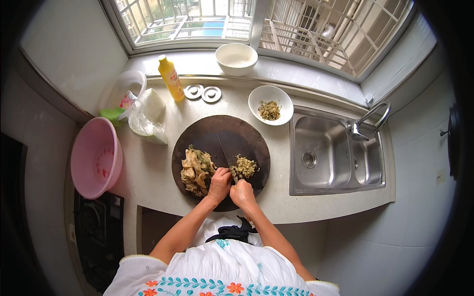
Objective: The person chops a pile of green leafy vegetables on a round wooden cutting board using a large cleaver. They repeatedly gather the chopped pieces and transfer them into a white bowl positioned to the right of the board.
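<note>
A round dark chopping board [207, 127] lies on the counter. My right hand [242, 192] is closed round the handle of a kitchen knife [224, 150], whose blade points away from me, edge-down on the board. Just left of the blade my left hand [220, 184] presses its curled fingers on leafy preserved vegetable, part of it hidden under them. The large pile of limp, brown-green leafy vegetable [196, 172] spreads left of that hand. Right of the blade sits a small heap of finely chopped vegetable [245, 167]. Beyond the board, a white bowl [254, 100] holds more chopped vegetable.
A steel double sink [322, 151] with a faucet [357, 129] is at right. At left are a pink basin [115, 162], a plastic-wrapped paper roll [148, 114], a yellow bottle [172, 79] and two small metal lids [211, 94]. An empty bowl [236, 59] sits on the windowsill.
</note>
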### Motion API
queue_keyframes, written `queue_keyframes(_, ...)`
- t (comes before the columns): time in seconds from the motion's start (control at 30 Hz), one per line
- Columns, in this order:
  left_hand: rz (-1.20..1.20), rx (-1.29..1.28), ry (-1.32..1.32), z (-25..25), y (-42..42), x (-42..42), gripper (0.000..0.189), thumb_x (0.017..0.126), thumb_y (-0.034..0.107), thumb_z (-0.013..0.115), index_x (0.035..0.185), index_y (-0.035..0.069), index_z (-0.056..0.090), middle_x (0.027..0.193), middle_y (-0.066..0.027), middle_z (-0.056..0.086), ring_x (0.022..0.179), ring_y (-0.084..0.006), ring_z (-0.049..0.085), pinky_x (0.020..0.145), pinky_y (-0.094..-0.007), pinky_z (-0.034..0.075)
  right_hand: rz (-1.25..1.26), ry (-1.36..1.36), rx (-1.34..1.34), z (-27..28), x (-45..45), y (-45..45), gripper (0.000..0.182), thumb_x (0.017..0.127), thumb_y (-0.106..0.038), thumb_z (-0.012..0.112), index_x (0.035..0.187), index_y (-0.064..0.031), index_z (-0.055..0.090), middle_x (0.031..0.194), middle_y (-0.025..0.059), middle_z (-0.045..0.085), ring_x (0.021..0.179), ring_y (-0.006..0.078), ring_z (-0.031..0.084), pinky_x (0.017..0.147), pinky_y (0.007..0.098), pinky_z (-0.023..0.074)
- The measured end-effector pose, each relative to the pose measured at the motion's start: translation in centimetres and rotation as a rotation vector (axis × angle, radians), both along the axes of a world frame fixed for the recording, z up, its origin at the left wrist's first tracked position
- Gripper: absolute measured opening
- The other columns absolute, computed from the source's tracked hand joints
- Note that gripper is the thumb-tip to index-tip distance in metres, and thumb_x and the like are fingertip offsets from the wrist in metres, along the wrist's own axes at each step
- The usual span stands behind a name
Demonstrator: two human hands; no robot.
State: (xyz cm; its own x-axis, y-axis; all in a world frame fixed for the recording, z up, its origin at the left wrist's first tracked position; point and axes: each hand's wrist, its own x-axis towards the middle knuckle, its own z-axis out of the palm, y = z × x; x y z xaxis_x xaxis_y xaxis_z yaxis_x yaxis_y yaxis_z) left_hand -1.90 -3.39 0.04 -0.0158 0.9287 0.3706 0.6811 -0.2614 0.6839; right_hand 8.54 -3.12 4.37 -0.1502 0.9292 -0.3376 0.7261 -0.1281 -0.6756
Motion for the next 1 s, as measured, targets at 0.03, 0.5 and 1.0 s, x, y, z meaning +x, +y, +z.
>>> queue_keyframes(0.03, -0.006, -0.013, 0.002, 0.3, 0.1, 0.0, 0.015, 0.065, -0.003, 0.057, 0.079, -0.001, 0.058, 0.086, -0.0112, 0.057, 0.083, -0.0283, 0.052, 0.071, -0.0345, 0.044, -0.013, 0.009, 0.005, -0.2, 0.0, 0.0, 0.024, 0.07, -0.014, 0.05, 0.068, 0.0086, 0.056, 0.072, 0.03, 0.055, 0.072, 0.042, 0.056, 0.065, 0.0444, 0.045)
queue_keyframes(0.5, 0.094, 0.061, -0.003, -0.3, 0.0, 0.5, 0.01, 0.066, -0.003, 0.058, 0.075, -0.001, 0.056, 0.083, -0.0105, 0.056, 0.079, -0.0281, 0.053, 0.069, -0.0339, 0.044, 0.011, 0.121, 0.119, -0.1, 2.2, -0.6, 0.026, 0.069, -0.017, 0.058, 0.066, 0.0076, 0.053, 0.061, 0.0239, 0.055, 0.061, 0.0376, 0.056, 0.057, 0.0409, 0.0443)
queue_keyframes(1.0, -0.037, 0.05, 0.024, -0.1, -0.6, -0.6, 0.015, 0.067, -0.004, 0.056, 0.082, -0.001, 0.058, 0.087, -0.0112, 0.057, 0.082, -0.0282, 0.052, 0.071, -0.0343, 0.044, -0.19, 0.281, -0.003, -1.0, 0.5, 0.1, 0.025, 0.071, -0.016, 0.055, 0.064, 0.0076, 0.051, 0.053, 0.0195, 0.054, 0.044, 0.0276, 0.055, 0.044, 0.0355, 0.0442)
